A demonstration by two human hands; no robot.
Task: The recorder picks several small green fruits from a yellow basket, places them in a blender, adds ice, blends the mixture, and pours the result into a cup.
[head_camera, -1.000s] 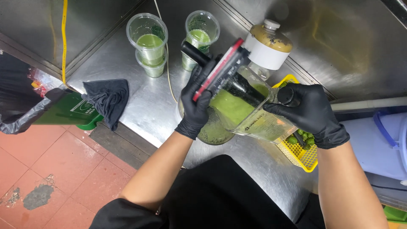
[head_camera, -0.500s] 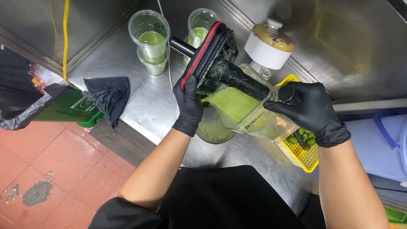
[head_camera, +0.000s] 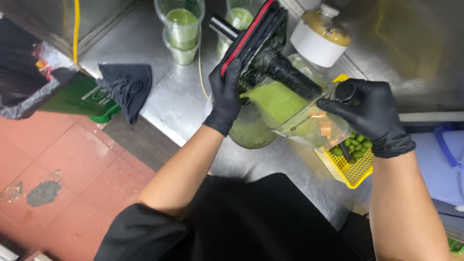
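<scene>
Both my hands wear black gloves. My left hand (head_camera: 225, 96) grips the black base with a red rim (head_camera: 253, 34) of a clear blender jug (head_camera: 295, 111), tipped on its side. My right hand (head_camera: 369, 113) holds the jug near its mouth end. Thick green liquid (head_camera: 275, 99) lies inside the jug and runs down into a round clear container (head_camera: 251, 130) on the steel counter (head_camera: 179, 96), partly hidden under the jug.
Two clear cups of green liquid (head_camera: 181, 24) stand at the back, one more (head_camera: 237, 17) behind the jug. A white jar with a tan lid (head_camera: 319, 41) is at back right. A yellow basket of green fruit (head_camera: 350, 159) sits under my right hand. A dark cloth (head_camera: 128, 87) lies at left.
The jug's base end has been lifted higher and the jug tipped further. More green liquid has slid toward the mouth. My left hand moved up along the base.
</scene>
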